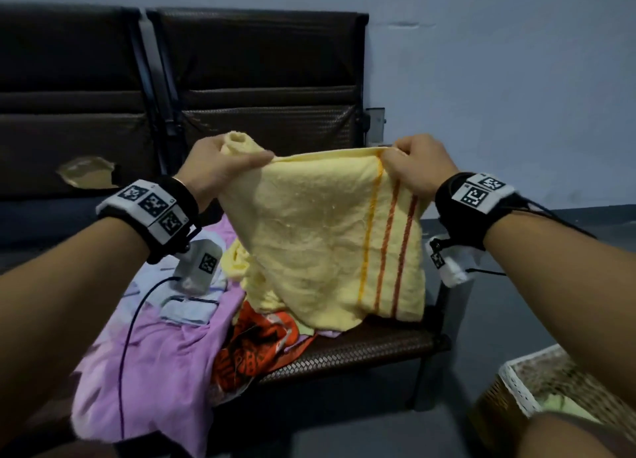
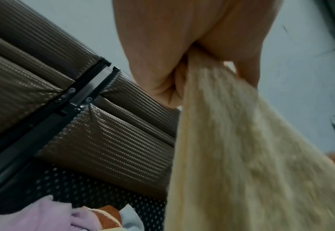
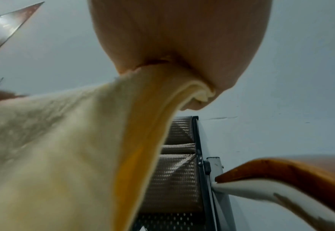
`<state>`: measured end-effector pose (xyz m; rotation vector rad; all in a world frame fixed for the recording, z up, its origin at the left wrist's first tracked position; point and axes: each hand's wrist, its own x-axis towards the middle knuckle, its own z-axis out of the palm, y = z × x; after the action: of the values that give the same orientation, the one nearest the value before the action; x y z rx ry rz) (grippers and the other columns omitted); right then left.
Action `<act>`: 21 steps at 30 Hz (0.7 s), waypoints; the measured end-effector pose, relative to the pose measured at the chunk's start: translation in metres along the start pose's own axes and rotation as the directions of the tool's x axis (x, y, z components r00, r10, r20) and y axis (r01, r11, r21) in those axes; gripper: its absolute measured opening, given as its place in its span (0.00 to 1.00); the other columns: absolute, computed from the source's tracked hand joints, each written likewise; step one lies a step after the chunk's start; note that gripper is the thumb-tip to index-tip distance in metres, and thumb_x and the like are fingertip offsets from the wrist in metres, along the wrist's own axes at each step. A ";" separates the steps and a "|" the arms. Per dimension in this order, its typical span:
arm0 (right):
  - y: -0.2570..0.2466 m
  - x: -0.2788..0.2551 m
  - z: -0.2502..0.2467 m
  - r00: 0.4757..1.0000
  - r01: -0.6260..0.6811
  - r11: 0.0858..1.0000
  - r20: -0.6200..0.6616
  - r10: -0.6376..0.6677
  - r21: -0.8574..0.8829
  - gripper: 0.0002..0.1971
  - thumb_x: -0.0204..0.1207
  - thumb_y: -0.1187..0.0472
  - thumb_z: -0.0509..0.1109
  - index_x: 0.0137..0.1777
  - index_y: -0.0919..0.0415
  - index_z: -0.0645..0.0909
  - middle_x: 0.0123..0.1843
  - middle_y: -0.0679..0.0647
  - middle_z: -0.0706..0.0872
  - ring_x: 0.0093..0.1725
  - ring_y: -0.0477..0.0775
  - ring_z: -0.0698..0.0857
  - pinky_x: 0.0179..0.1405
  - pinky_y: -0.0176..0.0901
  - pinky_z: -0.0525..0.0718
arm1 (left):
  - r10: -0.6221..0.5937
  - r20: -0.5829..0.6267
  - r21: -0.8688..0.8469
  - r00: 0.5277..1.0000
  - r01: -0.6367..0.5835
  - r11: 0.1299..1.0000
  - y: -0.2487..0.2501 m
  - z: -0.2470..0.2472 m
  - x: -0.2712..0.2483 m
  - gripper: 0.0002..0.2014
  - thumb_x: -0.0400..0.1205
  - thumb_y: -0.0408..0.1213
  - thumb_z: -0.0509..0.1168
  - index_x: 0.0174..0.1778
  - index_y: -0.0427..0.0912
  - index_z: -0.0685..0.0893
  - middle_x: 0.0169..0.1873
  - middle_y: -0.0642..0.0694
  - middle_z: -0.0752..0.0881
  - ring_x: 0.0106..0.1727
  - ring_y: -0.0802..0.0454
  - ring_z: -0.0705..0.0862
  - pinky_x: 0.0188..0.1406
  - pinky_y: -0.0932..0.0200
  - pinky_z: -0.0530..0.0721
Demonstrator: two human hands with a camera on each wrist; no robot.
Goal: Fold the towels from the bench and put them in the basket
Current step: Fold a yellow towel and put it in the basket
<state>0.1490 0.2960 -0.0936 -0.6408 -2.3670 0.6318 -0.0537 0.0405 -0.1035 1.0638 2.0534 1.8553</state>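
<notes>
Yellow towel (image 1: 320, 237): held up in the air over the right end of the counter (image 1: 361, 349), its top edge stretched level between both hands. Three vertical stripes, one orange and two red, run down its right side. The lower edge sags and touches the pile beneath.

Left hand (image 1: 220, 168): grip clamped on the towel's upper left corner, thumb across the front, a bunched loop of cloth standing above the fist. The left wrist view confirms the cloth passing between curled fingers (image 2: 245, 68) and palm.

Right hand (image 1: 416, 168): grip clamped on the upper right corner, just beside the stripes. The right wrist view shows folded cloth pinched under the fingers (image 3: 212, 78).

Pile on the counter: a pink towel (image 1: 155, 351) spread across the left part and hanging over the front edge; an orange patterned towel (image 1: 254, 347) between it and the yellow one; a pale blue-white cloth (image 1: 186, 306) lying on the pink.

Basket (image 1: 516, 385): woven, white-rimmed, on the floor to the lower right, well apart from the held towel. Something pale green lies inside.

Both wrists carry black straps with printed marker tags.
</notes>
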 end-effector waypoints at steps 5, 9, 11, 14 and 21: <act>-0.002 0.010 -0.019 0.990 -0.103 0.977 0.115 0.082 0.185 0.22 0.79 0.39 0.70 0.31 0.56 0.83 0.31 0.50 0.85 0.34 0.51 0.84 0.35 0.44 0.80 | 0.029 -0.023 -0.037 0.999 -0.030 0.999 0.006 -0.011 0.003 0.16 0.68 0.47 0.81 0.46 0.43 0.91 0.42 0.48 0.93 0.45 0.55 0.91 0.43 0.60 0.89; -0.007 0.010 -0.027 0.951 -0.282 0.906 0.219 0.219 0.317 0.24 0.76 0.40 0.75 0.39 0.65 0.89 0.33 0.56 0.92 0.31 0.51 0.91 0.28 0.38 0.86 | -0.049 -0.218 -0.077 0.975 0.033 0.996 0.009 -0.005 0.012 0.18 0.76 0.54 0.77 0.34 0.40 0.90 0.32 0.46 0.89 0.35 0.52 0.86 0.37 0.56 0.85; -0.010 0.009 -0.025 0.916 -0.386 0.834 0.271 0.296 0.394 0.20 0.76 0.45 0.77 0.43 0.66 0.88 0.35 0.58 0.93 0.33 0.55 0.92 0.28 0.42 0.88 | -0.085 -0.291 -0.057 0.953 0.071 0.996 0.010 0.003 0.016 0.21 0.76 0.57 0.76 0.29 0.41 0.88 0.29 0.45 0.86 0.32 0.50 0.84 0.33 0.55 0.81; -0.019 0.009 -0.016 0.877 -0.477 0.731 0.324 0.355 0.488 0.15 0.80 0.54 0.73 0.52 0.68 0.85 0.37 0.57 0.93 0.35 0.55 0.93 0.34 0.47 0.91 | -0.175 -0.319 -0.115 0.932 0.145 0.983 0.019 0.025 0.020 0.21 0.75 0.59 0.73 0.33 0.42 0.87 0.33 0.44 0.89 0.37 0.46 0.89 0.38 0.53 0.88; -0.048 0.000 0.002 0.850 -0.520 0.597 0.436 0.295 0.611 0.12 0.85 0.58 0.64 0.61 0.63 0.82 0.43 0.56 0.87 0.33 0.51 0.88 0.34 0.43 0.88 | -0.164 -0.094 -0.201 0.982 0.143 0.969 0.052 0.107 -0.011 0.27 0.76 0.54 0.74 0.49 0.28 0.90 0.47 0.30 0.91 0.45 0.43 0.91 0.52 0.37 0.89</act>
<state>0.1341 0.2584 -0.0675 -0.7630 -1.9373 1.8663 0.0346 0.1176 -0.0810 0.7474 1.9024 2.0235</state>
